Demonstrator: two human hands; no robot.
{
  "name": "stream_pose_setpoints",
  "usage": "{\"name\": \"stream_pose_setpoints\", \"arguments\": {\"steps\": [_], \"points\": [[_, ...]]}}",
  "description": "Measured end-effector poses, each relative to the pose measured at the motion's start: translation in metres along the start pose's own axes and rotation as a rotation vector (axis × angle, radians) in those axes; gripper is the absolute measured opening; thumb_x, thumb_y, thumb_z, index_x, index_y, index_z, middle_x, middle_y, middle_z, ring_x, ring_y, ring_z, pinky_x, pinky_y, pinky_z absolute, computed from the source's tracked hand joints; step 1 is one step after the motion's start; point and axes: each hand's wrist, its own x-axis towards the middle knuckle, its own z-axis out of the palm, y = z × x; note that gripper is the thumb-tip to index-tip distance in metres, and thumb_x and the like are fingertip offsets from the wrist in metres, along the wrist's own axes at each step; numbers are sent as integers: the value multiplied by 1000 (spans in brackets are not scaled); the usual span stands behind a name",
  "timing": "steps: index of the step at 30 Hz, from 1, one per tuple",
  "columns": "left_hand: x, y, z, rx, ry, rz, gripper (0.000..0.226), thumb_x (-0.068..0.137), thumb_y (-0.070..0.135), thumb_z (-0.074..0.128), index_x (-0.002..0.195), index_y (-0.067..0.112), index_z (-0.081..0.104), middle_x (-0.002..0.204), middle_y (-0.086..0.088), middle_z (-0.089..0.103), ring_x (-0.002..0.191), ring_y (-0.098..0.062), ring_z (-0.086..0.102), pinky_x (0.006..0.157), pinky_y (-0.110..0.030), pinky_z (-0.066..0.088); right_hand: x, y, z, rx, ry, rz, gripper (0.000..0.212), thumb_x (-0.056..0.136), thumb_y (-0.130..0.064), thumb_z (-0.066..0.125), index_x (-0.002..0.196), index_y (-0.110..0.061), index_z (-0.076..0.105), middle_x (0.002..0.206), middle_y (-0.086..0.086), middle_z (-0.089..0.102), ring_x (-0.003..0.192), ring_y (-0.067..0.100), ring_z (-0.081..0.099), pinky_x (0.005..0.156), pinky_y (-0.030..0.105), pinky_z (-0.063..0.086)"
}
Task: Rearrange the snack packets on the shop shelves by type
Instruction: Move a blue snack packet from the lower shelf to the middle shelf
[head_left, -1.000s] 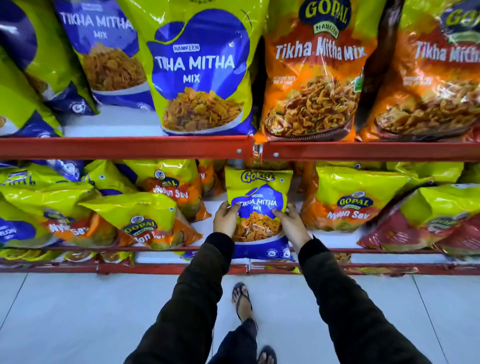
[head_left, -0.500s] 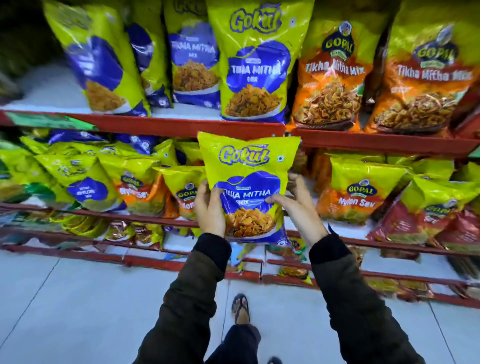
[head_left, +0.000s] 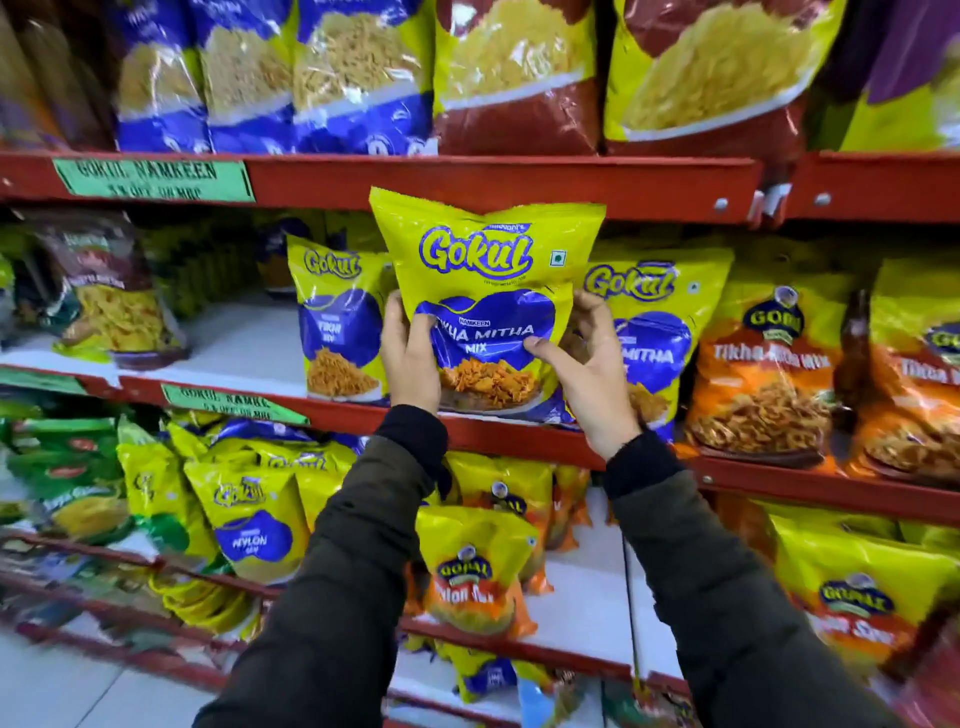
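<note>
I hold a yellow and blue Gokul Tikha Mitha Mix packet upright in front of the middle shelf. My left hand grips its left edge and my right hand grips its right side, thumb across the front. Two matching Gokul Tikha Mitha packets stand on that shelf, one to the left and one to the right, partly hidden behind my packet. Orange Gopal Tikha Mitha Mix packets stand further right.
Red shelf rails run across. The top shelf holds big blue and maroon sev bags. Bare white shelf shows left of the Gokul packets. The lower shelf carries Gokul Nylon Sev and Gopal Nylon Sev packets.
Both hands have lifted the Gokul packet from the lower shelf up to the middle shelf level. The view has tilted up, so a higher shelf now shows.
</note>
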Motion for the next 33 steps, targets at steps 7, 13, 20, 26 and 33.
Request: {"name": "stream_pose_setpoints", "arguments": {"steps": [7, 13, 20, 26, 33], "points": [[45, -63, -13, 175, -144, -119, 43, 100, 20, 42, 142, 15, 37, 136, 19, 44, 122, 1, 46, 95, -8, 31, 31, 68, 32, -154, 24, 100, 60, 89, -19, 69, 141, -17, 39, 143, 4, 55, 134, 17, 51, 116, 43, 39], [70, -78, -11, 292, -204, -110, 51, 102, 29, 40, 149, 10, 32, 150, -6, 41, 137, -17, 39, 102, -15, 26, 53, 74, 42, -179, 159, 146, 71, 83, -30, 70, 146, -17, 42, 142, -5, 56, 131, 11, 54, 113, 33, 43], [107, -50, -4, 232, 13, 3, 35, 101, 33, 45, 107, 6, 67, 86, -13, 65, 72, -21, 52, 67, -24, 34, 85, 53, 38, -264, 423, -7, 30, 93, -37, 62, 103, -11, 74, 94, 7, 77, 90, 20, 71, 82, 30, 52], [126, -48, -11, 338, 75, 96, 30, 94, 35, 58, 83, 9, 67, 58, -5, 49, 57, -21, 42, 60, -29, 32, 100, 44, 31, -306, 511, -49, 28, 84, -48, 66, 72, -22, 67, 62, -2, 64, 57, 16, 57, 67, 46, 56], [127, -63, 2, 221, 103, 55, 33, 98, 28, 52, 86, -1, 64, 64, -7, 51, 60, -20, 44, 69, -36, 40, 101, 41, 31, -342, 481, -13, 22, 84, -44, 69, 71, -25, 68, 70, 1, 71, 67, 19, 67, 74, 50, 60]]}}
